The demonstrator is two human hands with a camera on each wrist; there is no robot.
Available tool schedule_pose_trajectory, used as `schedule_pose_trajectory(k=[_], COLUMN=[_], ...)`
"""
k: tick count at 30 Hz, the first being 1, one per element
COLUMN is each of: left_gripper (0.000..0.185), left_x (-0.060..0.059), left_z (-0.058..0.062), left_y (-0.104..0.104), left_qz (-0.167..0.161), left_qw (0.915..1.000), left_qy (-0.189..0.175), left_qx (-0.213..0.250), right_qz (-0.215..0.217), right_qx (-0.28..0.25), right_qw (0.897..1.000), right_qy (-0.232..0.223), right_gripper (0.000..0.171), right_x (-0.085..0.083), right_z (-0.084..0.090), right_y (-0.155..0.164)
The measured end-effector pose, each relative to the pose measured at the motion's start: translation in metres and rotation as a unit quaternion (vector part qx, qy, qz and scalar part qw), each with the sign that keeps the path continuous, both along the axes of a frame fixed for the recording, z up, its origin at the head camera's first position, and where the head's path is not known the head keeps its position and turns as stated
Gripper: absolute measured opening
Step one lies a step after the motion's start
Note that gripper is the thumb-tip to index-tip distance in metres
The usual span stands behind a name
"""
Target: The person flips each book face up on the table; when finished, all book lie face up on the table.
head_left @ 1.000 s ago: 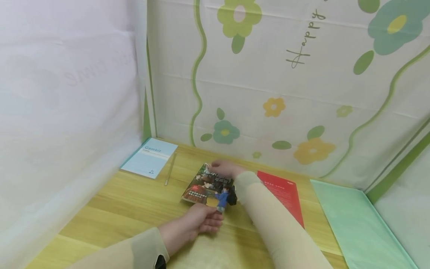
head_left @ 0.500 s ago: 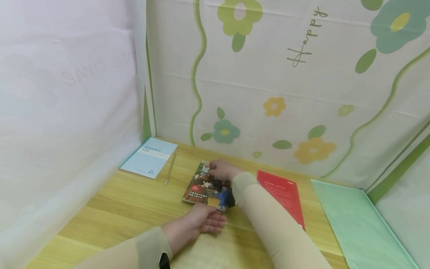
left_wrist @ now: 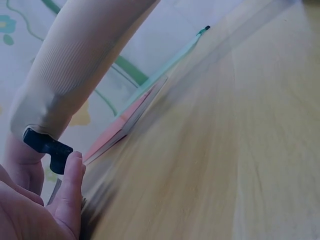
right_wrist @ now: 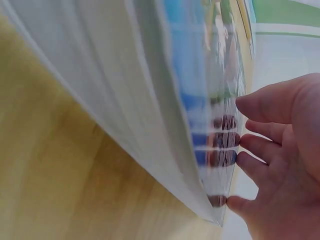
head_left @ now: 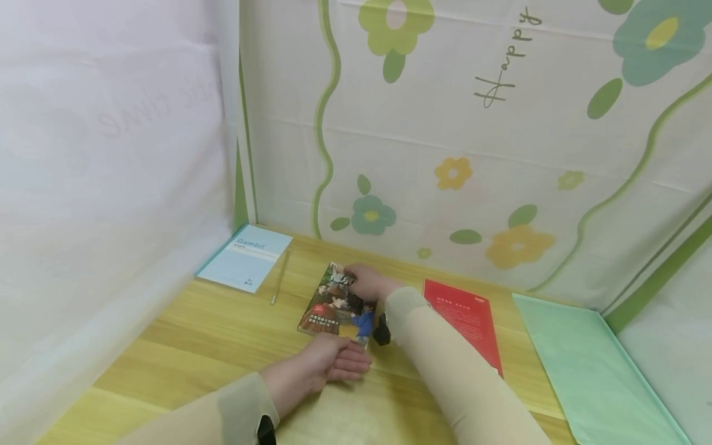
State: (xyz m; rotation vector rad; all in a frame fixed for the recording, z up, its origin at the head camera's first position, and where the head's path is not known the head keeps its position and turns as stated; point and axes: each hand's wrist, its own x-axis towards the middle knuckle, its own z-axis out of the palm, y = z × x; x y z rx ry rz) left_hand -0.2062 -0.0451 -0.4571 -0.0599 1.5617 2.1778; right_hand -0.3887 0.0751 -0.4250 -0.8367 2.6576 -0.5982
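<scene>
A book (head_left: 329, 307) with a dark illustrated cover lies on the wooden table, its thick block of pages (right_wrist: 115, 85) facing the right wrist camera. My right hand (head_left: 368, 282) reaches over its far part. In the right wrist view the spread fingertips of that hand (right_wrist: 280, 150) touch the glossy cover, with the thumb apart from the fingers. At the near edge of the book rests my left hand (head_left: 319, 366), palm turned up and fingers straight. The left wrist view shows only part of this hand (left_wrist: 55, 212), with the right forearm behind it.
Back left, a light blue "Gambit" notebook (head_left: 245, 256) lies beside a pencil (head_left: 280, 276). To the right are a red book (head_left: 467, 318), partly behind the right sleeve, and a pale green sheet or folder (head_left: 589, 364). Flower-printed white curtains (head_left: 423, 142) enclose the table.
The book and both arms stay almost in place while the head view shifts slightly. My left hand's palm and fingers turn up a little more. My right hand keeps touching the book's far part.
</scene>
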Motion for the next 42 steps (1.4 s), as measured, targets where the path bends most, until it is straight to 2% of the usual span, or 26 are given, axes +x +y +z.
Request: schedule_pose_trajectory(k=[3, 6, 11, 15, 20, 25, 27, 33, 38, 42], left_gripper=[0.042, 0.043, 0.045, 0.049, 0.061, 0.068, 0.071, 0.078, 0.082, 0.086], left_x=[0.001, 0.002, 0.005, 0.005, 0.005, 0.009, 0.011, 0.013, 0.016, 0.02], left_z=[0.002, 0.003, 0.007, 0.012, 0.02, 0.025, 0.027, 0.032, 0.036, 0.039], left_y=[0.0, -0.001, -0.001, 0.008, 0.025, 0.046, 0.054, 0.069, 0.084, 0.094], left_qz=[0.0, -0.01, -0.058, -0.083, -0.07, -0.066, -0.071, -0.063, -0.048, -0.034], left_qw=[1.0, 0.9999, 0.9981, 0.9963, 0.997, 0.9975, 0.9973, 0.9979, 0.9987, 0.9991], left_qy=[0.002, 0.007, 0.015, 0.025, 0.025, 0.012, 0.01, 0.004, -0.004, -0.011], left_qx=[0.0, -0.004, -0.016, -0.001, 0.019, 0.021, 0.019, 0.018, 0.018, 0.022], right_qz=[-0.002, -0.009, -0.051, -0.093, -0.137, -0.199, -0.222, -0.249, -0.262, -0.252], right_qx=[-0.028, -0.035, -0.035, -0.046, -0.052, -0.028, -0.008, 0.035, 0.032, 0.039], right_qw=[1.0, 0.999, 0.998, 0.995, 0.989, 0.979, 0.975, 0.968, 0.965, 0.967], right_qy=[-0.013, -0.013, -0.006, 0.003, -0.003, -0.027, -0.023, 0.0, -0.017, -0.004], right_gripper=[0.058, 0.058, 0.055, 0.057, 0.06, 0.063, 0.063, 0.063, 0.073, 0.076], right_x=[0.002, 0.004, 0.007, 0.003, -0.005, 0.002, 0.006, 0.01, 0.009, 0.008], right_z=[0.001, 0.005, 0.022, 0.034, 0.043, 0.046, 0.044, 0.029, 0.012, -0.002], right_y=[0.004, 0.013, 0.044, 0.086, 0.145, 0.202, 0.224, 0.264, 0.282, 0.285])
